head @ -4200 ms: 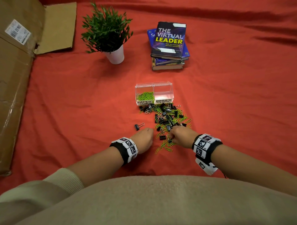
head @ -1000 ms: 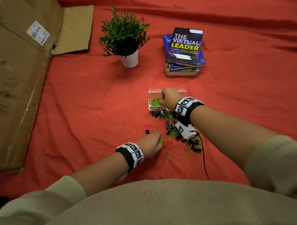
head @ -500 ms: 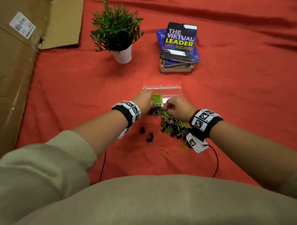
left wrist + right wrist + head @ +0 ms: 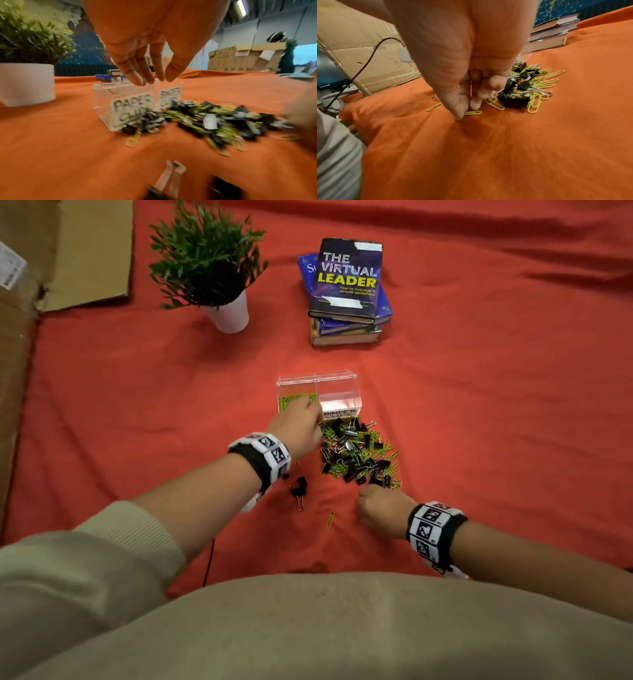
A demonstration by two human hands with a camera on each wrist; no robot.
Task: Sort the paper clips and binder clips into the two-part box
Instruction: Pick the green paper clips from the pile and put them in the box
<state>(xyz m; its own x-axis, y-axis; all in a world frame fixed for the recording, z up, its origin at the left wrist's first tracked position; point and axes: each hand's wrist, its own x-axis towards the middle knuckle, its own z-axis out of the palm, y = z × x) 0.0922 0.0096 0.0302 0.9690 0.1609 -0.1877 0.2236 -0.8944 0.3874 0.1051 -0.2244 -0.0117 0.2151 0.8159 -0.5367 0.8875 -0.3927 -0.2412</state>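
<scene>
Matt, creased orange-red cloth across the frame, clear glossy plastic box at centre, shiny wire-handled black binder clips, smooth coated green paper clips, taped brown cardboard upper left, glossy book cover

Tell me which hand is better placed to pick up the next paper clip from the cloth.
Right. The right hand has thumb and fingertip down at a loose paper clip; the left hand hangs open over the two-part box.

Left hand open, right hand pinching.
</scene>
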